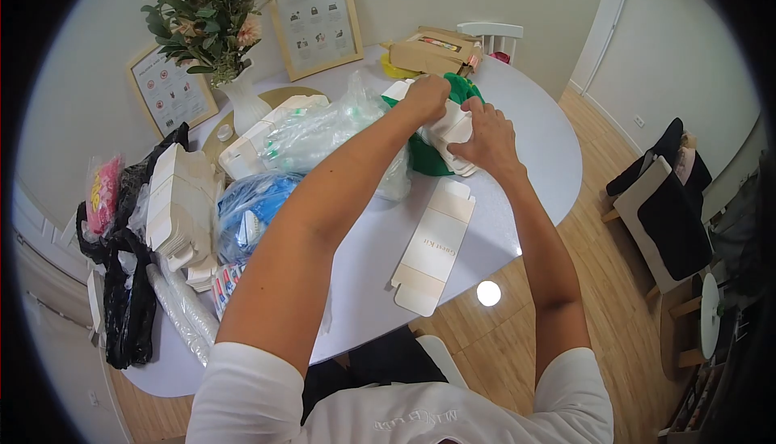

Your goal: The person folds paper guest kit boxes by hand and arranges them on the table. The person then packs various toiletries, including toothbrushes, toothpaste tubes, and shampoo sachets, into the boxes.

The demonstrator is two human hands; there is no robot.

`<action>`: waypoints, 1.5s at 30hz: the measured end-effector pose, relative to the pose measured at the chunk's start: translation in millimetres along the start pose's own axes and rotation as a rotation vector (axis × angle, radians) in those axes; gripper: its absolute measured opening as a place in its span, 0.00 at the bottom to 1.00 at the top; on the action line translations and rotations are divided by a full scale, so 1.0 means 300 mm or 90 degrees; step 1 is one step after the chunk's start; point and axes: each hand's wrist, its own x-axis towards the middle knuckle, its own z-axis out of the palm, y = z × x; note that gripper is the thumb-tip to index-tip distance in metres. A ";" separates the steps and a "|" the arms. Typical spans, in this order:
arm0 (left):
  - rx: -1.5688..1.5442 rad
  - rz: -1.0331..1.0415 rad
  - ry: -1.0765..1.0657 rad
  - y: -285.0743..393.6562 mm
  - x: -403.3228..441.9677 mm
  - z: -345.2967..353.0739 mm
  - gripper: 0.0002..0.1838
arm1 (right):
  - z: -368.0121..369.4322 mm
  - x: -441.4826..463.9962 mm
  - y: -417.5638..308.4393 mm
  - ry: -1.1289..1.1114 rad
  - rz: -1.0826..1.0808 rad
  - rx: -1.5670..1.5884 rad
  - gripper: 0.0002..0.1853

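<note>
At the far side of the table, my left hand (428, 98) is closed, its fingers curled down over the top end of some white folded cartons (451, 130). What its fingertips grip is hidden. My right hand (491, 137) wraps the right side of the same cartons, thumb on the near side. Beneath and around them lies a green bag (428, 158). Nearer to me, a flattened white carton printed "Guest Kit" (434, 247) rests alone on the table. Just left of my hands sits a clear plastic bag (331, 128) with whitish contents.
On the left are stacked white cartons (174, 201), a blue-filled plastic bag (246, 209), black bags (129, 298) and a clear plastic roll (184, 310). Behind stand a flower vase (249, 103), a framed sign (317, 23) and a brown cardboard package (432, 52). A chair (667, 217) stands at right.
</note>
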 end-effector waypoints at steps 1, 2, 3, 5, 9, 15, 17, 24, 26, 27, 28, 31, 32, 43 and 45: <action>-0.011 0.020 0.033 -0.013 -0.003 0.002 0.08 | 0.000 -0.004 -0.001 0.007 0.002 0.004 0.34; -0.022 0.040 0.066 -0.026 -0.006 0.003 0.08 | -0.003 -0.015 0.000 0.009 0.004 0.005 0.34; -0.022 0.043 0.066 -0.044 -0.004 0.014 0.08 | -0.007 -0.032 0.004 0.012 0.015 0.042 0.33; 0.006 0.074 0.202 -0.073 0.004 0.040 0.05 | -0.012 -0.065 0.018 0.014 0.027 0.075 0.32; 0.007 0.023 0.187 -0.054 -0.013 0.007 0.06 | -0.031 -0.152 0.090 0.081 0.019 0.195 0.31; -0.027 0.077 0.115 -0.030 0.001 0.043 0.05 | -0.062 -0.234 0.123 0.017 0.107 0.269 0.33; -0.054 0.077 0.116 0.001 -0.004 0.034 0.06 | -0.082 -0.195 0.085 -0.050 0.133 0.177 0.36; -0.039 0.077 0.137 -0.013 -0.044 0.028 0.06 | 0.002 -0.038 0.017 -0.129 0.064 -0.107 0.34; 0.051 0.061 0.114 -0.011 -0.060 0.006 0.08 | 0.007 -0.052 0.045 -0.154 0.056 -0.056 0.35; 0.069 0.042 0.112 -0.013 -0.060 0.002 0.09 | -0.003 -0.074 0.043 -0.123 0.069 -0.033 0.32; 0.068 0.043 0.115 -0.017 -0.056 -0.001 0.09 | -0.011 -0.096 0.049 -0.121 0.069 -0.036 0.32; 0.061 0.009 0.090 -0.021 -0.046 0.007 0.09 | -0.045 -0.169 0.093 -0.057 0.046 0.042 0.26; 0.058 0.002 0.097 -0.024 -0.046 0.014 0.08 | -0.060 -0.194 0.108 -0.057 0.047 0.042 0.26; 0.020 -0.090 0.072 0.168 -0.163 -0.065 0.14 | -0.214 -0.431 0.203 -0.022 0.131 0.317 0.26; -0.192 -0.163 0.011 0.256 -0.265 -0.100 0.26 | -0.254 -0.480 0.199 -0.019 0.188 0.371 0.27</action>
